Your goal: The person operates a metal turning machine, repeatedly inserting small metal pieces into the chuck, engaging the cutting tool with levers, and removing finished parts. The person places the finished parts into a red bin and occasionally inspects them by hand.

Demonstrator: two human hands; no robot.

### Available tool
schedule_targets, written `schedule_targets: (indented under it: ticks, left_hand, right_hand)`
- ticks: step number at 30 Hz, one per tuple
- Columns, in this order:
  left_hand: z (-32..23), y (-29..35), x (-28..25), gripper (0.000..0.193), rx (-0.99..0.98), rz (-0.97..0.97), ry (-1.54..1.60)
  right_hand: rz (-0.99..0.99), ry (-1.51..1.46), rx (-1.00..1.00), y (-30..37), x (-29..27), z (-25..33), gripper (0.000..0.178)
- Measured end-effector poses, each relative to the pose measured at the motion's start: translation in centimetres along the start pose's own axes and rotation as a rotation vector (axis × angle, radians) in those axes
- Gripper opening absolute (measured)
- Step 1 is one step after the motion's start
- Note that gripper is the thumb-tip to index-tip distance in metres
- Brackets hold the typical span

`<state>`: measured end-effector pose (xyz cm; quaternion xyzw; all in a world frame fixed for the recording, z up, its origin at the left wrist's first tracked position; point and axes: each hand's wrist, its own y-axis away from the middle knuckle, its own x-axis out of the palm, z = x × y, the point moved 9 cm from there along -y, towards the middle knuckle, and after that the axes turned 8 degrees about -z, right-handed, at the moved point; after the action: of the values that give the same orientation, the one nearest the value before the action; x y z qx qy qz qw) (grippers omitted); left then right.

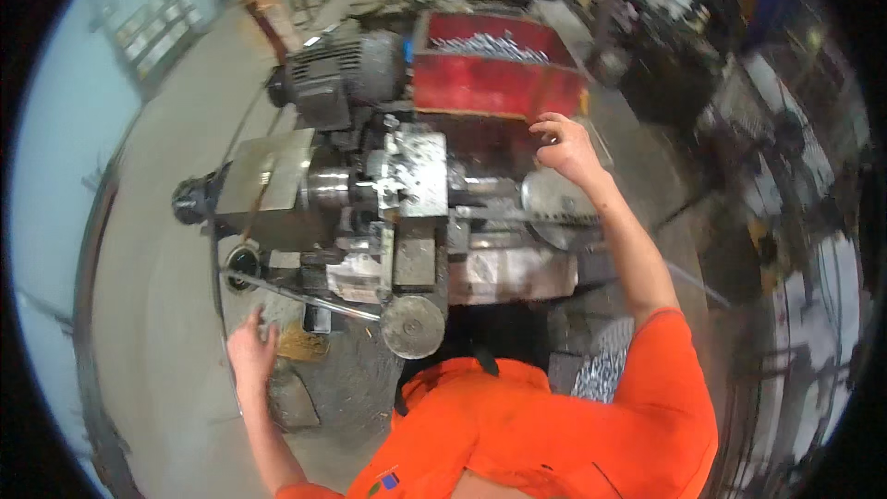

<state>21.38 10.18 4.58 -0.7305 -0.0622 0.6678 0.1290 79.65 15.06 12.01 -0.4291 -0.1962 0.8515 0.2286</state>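
The right hand (567,150) curled narrowly above the wheel (552,198), contents unclear to me; the left hand (253,351), wide, hung near the rod (300,297), whose sudden swing could bruise it.

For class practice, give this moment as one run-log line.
left hand: open, apparently empty; right hand: curled, contents unclear; between: grey metal machine; beyond: red rectangular bin of silvery parts
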Motion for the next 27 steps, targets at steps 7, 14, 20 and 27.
schedule_targets:
  ticks: [7,14,20,27]
  left_hand:
    - [-11.1,-3.7,8.5,0.024,0.266,0.031,0.602]
    - [-11.0,-5.0,14.8,0.015,0.143,0.272,0.621]
    - [-11.8,-4.7,14.5,0.016,0.059,0.396,0.563]
    - [-10.4,-5.2,15.9,0.017,0.007,0.341,0.615]
  right_hand:
    - [-0.056,0.189,0.312,15.0,-10.6,-11.2,0.027]
    - [0.209,0.625,0.804,41.6,-15.8,-25.6,0.036]
    - [0.630,0.834,1.043,49.2,-11.4,-27.5,0.036]
    - [0.656,0.881,0.916,50.0,-9.7,-28.1,0.037]
